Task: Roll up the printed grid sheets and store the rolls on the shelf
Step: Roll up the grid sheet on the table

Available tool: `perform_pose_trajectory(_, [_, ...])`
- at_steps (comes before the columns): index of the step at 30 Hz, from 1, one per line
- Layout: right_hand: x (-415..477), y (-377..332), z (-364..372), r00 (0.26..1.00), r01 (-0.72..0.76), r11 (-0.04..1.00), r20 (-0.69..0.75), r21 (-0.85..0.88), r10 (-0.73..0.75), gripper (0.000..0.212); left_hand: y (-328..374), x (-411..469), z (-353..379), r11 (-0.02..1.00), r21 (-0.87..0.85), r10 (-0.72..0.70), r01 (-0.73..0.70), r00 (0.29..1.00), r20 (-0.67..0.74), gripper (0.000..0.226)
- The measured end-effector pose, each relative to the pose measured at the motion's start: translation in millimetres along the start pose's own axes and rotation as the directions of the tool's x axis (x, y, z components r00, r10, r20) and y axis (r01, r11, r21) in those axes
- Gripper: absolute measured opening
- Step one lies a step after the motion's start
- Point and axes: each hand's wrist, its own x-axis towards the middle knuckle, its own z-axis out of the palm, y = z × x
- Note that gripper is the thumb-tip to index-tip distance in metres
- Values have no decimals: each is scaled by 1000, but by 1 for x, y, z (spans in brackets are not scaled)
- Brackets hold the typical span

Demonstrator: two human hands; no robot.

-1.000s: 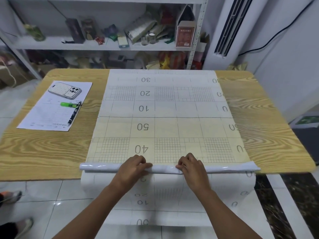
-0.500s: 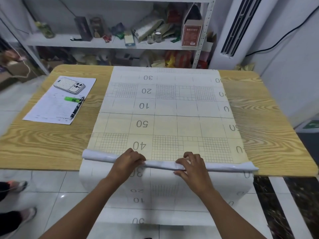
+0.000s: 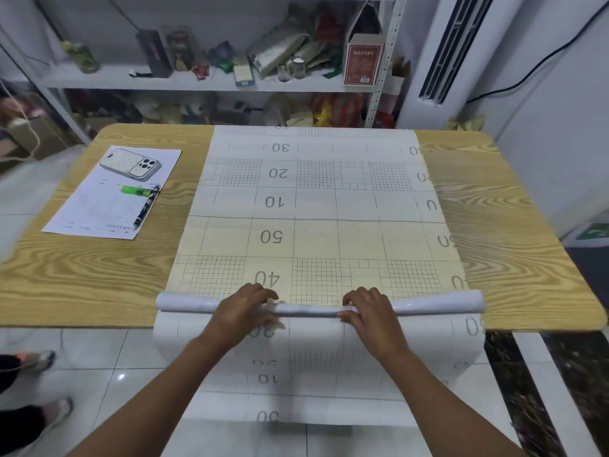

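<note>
Where the near edge of the table [image 3: 82, 275] runs, the white roll [image 3: 184, 303] lies crosswise. Its left end sticks out past the left hand [image 3: 244, 308], its middle is bare between the two hands, and its right end reaches beyond the right hand [image 3: 369, 308]. Both hands rest on top of it, a little apart. The fingers of each curl over its far side and the thumbs tuck against the near side, so each hand grips the roll. Beyond the fingers the grid sheet [image 3: 316, 232] lies flat on the table and runs to the far edge, its numbers 40, 50, 10, 20 and 30 reading upside down. On the near side of the roll the sheet hangs over the table edge, between the forearms.

On the left part of the wood-grain table lies a printed form [image 3: 99, 212]. A phone [image 3: 130, 163] rests face down on its far end, with a green marker [image 3: 133, 190] and a pen [image 3: 146, 206] just nearer. Low on the left, two shoes [image 3: 33, 357] of another person stand on the pale tiled floor [image 3: 99, 374]. Behind the table a metal shelf [image 3: 197, 82] holds boxes, jars and packets. To its right stands a tall white air conditioner [image 3: 454, 47], and a dark cable [image 3: 543, 61] runs along the wall beside it.
</note>
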Motion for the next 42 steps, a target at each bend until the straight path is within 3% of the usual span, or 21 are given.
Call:
perform_pose_trajectory(8, [7,-8,-4,1000,-16,999,20,-33,16,15,-4,10,-8,1000,20,24,-24,1000,-11,13])
perform_pose_trajectory(10, [7,-9,-1,1000,-23,996,-16,-84,22,14,-6,13,-10,990,103,97,-93,995,-31,16])
perform_pose_trajectory(13, [8,-10,2,998,-53,993,-41,-110,49,13,-8,17,-12,984,152,95,-89,995,-38,15])
perform_pose_trajectory(25, [2,-16,-1,998,-58,992,-24,-112,55,34,-7,19,-7,991,119,80,-64,987,-137,14])
perform_pose_trajectory(32, [4,-17,0,995,-96,995,-39,12,96,34,-5,15,-2,994,99,53,-39,990,-132,38])
perform_pose_trajectory(34, [5,-17,-2,995,-93,996,-23,14,94,29,-3,12,-3,992,124,25,-12,994,-109,32])
perform_pose_trajectory(38, [8,-17,-6,995,-96,995,20,11,96,22,2,8,-7,973,210,107,-93,992,-59,67])
perform_pose_trajectory(42, [11,-18,-10,994,-95,995,47,-1,95,20,6,7,-12,938,301,191,-170,981,-42,73])
